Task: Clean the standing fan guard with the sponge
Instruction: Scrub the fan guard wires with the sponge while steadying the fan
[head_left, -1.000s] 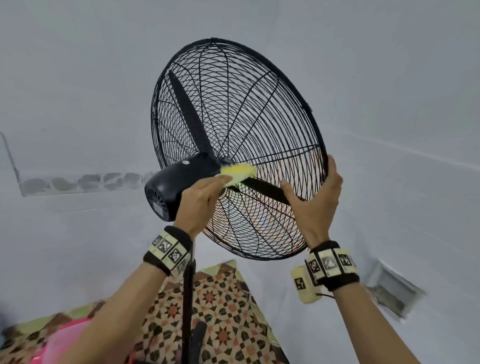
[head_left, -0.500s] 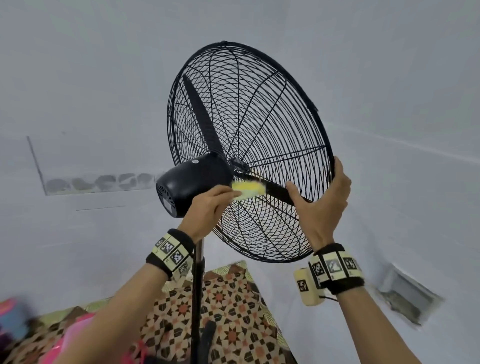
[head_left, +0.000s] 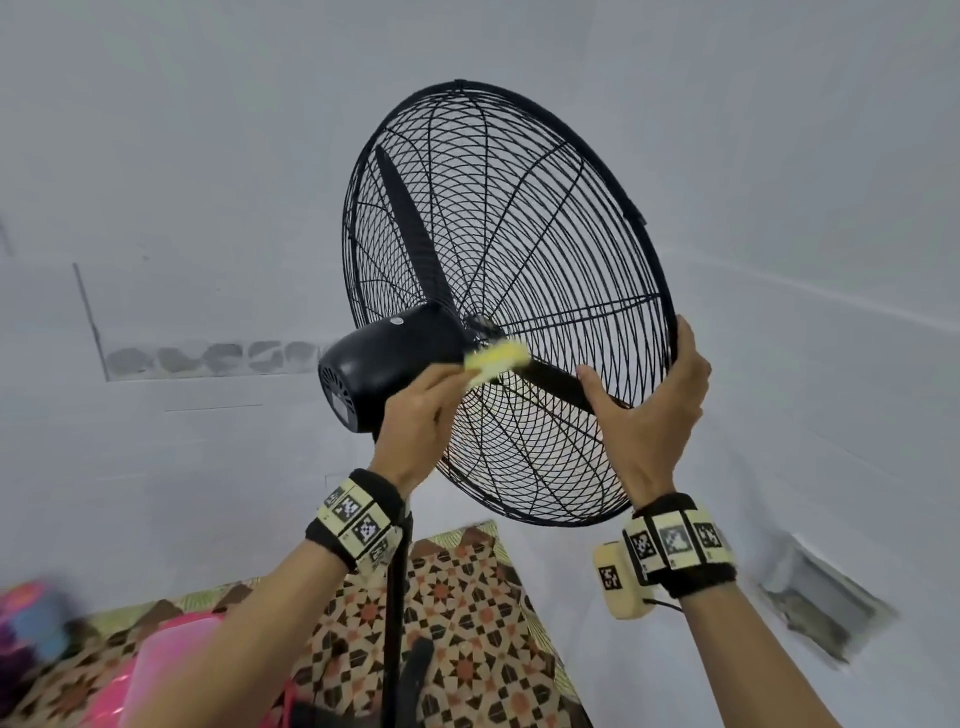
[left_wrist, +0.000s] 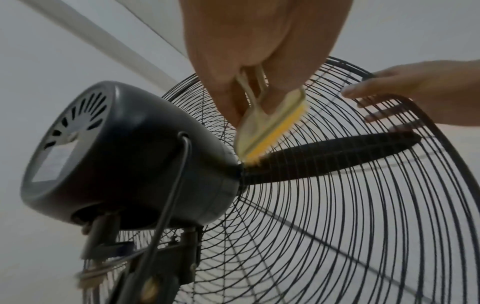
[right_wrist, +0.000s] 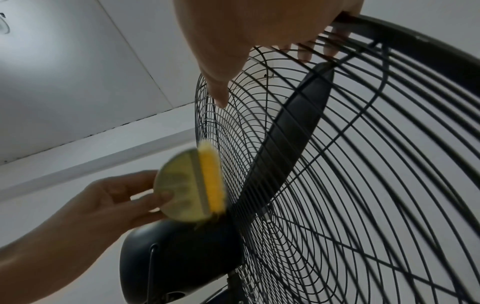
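Walls (head_left: 182, 156), pale grey, fill most of the head view, with a strip of vent holes (head_left: 208, 358) at mid left. Fan guard (head_left: 519, 208), black wire, takes the centre of the head frame, tilted, its outer rim running from top centre down to lower centre. Motor housing (head_left: 384, 364), black and rounded, sits at the guard's left side; one blade (head_left: 410, 228) points up, another blade (head_left: 556, 382) points right behind the wires. Pole (head_left: 392, 623) drops to the bottom edge over a patterned mat (head_left: 467, 623) at lower centre; blurred pink thing (head_left: 171, 649) at lower left, can't tell what. Right hand (head_left: 649, 400) at centre right grips the guard rim, thumb spread on the near wires, fingers (right_wrist: 303, 51) curled through to the far side. Left hand (head_left: 415, 415) at centre, just below the housing, fingers closed on the handle of the sponge (head_left: 496, 358). Sponge is yellow with a pale rounded backing (left_wrist: 249, 131), its yellow face (right_wrist: 211, 181) pressed to the guard wires right beside the hub, where housing meets guard; blurred in all views. Both wrists carry black bands with marker tags (head_left: 358, 519).
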